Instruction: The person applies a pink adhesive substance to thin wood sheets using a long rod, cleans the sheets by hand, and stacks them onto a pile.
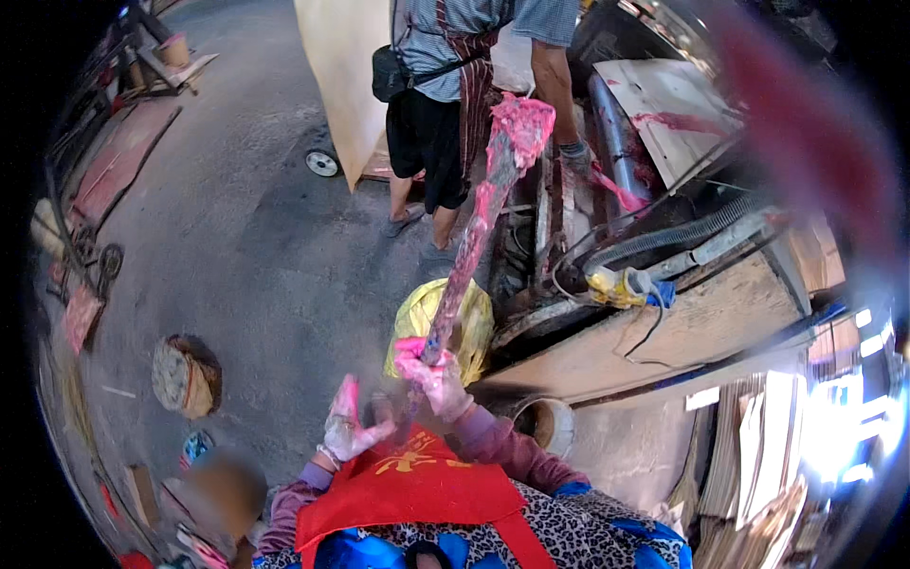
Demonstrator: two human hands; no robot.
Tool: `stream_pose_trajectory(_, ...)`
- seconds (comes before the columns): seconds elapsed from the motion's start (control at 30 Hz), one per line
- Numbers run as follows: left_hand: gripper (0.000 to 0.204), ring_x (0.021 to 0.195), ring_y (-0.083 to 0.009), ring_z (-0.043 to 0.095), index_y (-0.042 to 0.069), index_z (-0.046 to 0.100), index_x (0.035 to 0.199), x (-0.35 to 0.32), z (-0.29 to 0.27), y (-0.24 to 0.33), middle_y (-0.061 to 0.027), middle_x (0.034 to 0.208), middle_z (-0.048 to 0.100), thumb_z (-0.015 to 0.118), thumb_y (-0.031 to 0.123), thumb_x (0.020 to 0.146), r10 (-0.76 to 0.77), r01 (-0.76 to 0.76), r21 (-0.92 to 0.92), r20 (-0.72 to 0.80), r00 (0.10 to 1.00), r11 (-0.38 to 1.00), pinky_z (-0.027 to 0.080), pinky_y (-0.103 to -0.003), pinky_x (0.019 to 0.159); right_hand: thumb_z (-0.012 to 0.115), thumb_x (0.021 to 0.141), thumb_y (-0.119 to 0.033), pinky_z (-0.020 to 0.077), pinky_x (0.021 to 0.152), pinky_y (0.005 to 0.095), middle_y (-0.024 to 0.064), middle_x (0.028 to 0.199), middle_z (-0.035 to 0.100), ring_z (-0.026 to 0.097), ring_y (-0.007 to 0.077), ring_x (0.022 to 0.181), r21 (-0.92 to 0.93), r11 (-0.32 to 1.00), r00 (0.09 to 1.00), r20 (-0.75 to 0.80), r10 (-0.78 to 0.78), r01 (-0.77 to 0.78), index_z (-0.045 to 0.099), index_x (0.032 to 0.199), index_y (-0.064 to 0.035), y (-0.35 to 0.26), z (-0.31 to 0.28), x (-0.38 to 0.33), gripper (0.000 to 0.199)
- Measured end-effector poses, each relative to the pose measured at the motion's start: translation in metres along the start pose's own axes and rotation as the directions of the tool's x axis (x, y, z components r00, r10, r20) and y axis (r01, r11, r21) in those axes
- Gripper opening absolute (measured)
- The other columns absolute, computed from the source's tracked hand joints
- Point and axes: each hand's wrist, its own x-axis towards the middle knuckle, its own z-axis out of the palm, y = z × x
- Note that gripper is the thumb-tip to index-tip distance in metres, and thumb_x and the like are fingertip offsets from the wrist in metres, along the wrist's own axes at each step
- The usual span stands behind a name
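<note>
My right hand (438, 381), in a pale glove stained pink, is wrapped round the lower part of a long stick (464, 258). The stick slants up and away, smeared with pink paste, and a thick pink lump coats its far end. Just left of the stick's lower end, my left hand (353, 422) is raised with fingers apart and thumb side toward the stick; its glove has pink fingertips. Beneath the stick stands a round container covered by a yellow plastic bag (477, 327).
Ahead stands a co-worker (455, 104), one gloved hand (574, 156) by a machine roller (618, 137) with pink smears. A large thin board (341, 85) stands beside them. A bucket (545, 424) is at my right, a stump-like round object (182, 377) at left, and stacked sheets (758, 446) far right.
</note>
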Motion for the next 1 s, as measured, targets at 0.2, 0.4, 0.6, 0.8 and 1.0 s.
stream_pose_trajectory(0.2,0.094,0.118,-0.0339,0.041,-0.006,0.033,0.127,0.068,-0.045,-0.037,-0.0249,0.126,0.041,0.074,0.046,0.062,-0.011,0.055,-0.087,0.443,0.897,0.995,0.034,-0.04,0.097,0.059,0.079,-0.02,0.0425,0.054,0.0219,0.002,0.077,0.059,0.049,0.0064,0.06,0.121,0.989,0.908,-0.419,-0.024,0.082,0.06,0.101,-0.0025,-0.027,0.019,0.092,0.029)
stream_pose_trajectory(0.4,0.08,0.106,-0.0295,0.052,-0.002,0.033,0.128,0.142,-0.041,-0.097,-0.017,0.119,0.051,0.073,0.035,0.069,-0.008,0.287,-0.37,0.6,0.8,0.884,0.041,-0.036,0.089,0.051,0.082,-0.038,0.039,0.054,0.0225,-0.0009,0.084,0.054,0.041,0.0056,0.057,0.256,0.926,0.789,-0.611,-0.067,0.277,0.054,0.111,-0.0039,-0.039,0.012,0.166,0.046)
stream_pose_trajectory(0.6,0.042,0.075,-0.0093,0.055,0.005,0.05,0.114,0.217,-0.043,-0.141,-0.0034,0.092,0.059,0.065,0.022,0.079,0.095,0.669,-0.436,0.871,0.482,0.602,0.047,-0.026,0.067,0.045,0.087,-0.03,0.0326,0.051,0.0197,-0.0062,0.069,0.044,0.031,0.0032,0.051,0.357,0.861,0.692,-0.722,0.008,0.362,0.052,0.118,-0.0048,-0.051,-0.013,0.199,0.041)
stream_pose_trajectory(0.8,0.023,0.052,-0.0096,0.051,0.005,0.057,0.091,0.286,-0.038,-0.113,-0.0001,0.067,0.056,0.064,0.024,0.08,-0.057,0.666,-0.203,0.936,0.347,0.718,0.043,-0.025,0.046,0.043,0.088,-0.038,0.033,0.052,0.0182,-0.0061,0.068,0.043,0.031,0.0035,0.053,0.33,0.855,0.564,-0.824,0.055,0.399,0.053,0.118,-0.0063,-0.032,-0.07,0.224,0.045)
stream_pose_trajectory(1.0,0.017,0.042,-0.0099,0.043,0.007,0.052,0.077,0.382,0.015,-0.11,0.0021,0.055,0.048,0.061,0.022,0.081,-0.052,0.374,-0.112,0.915,0.401,0.921,0.036,-0.023,0.04,0.064,0.081,-0.029,0.047,0.049,0.0252,0.007,0.086,0.064,0.055,0.0116,0.054,0.212,0.706,0.289,-0.957,0.01,0.676,0.057,0.103,-0.0103,-0.054,-0.153,0.278,0.03)
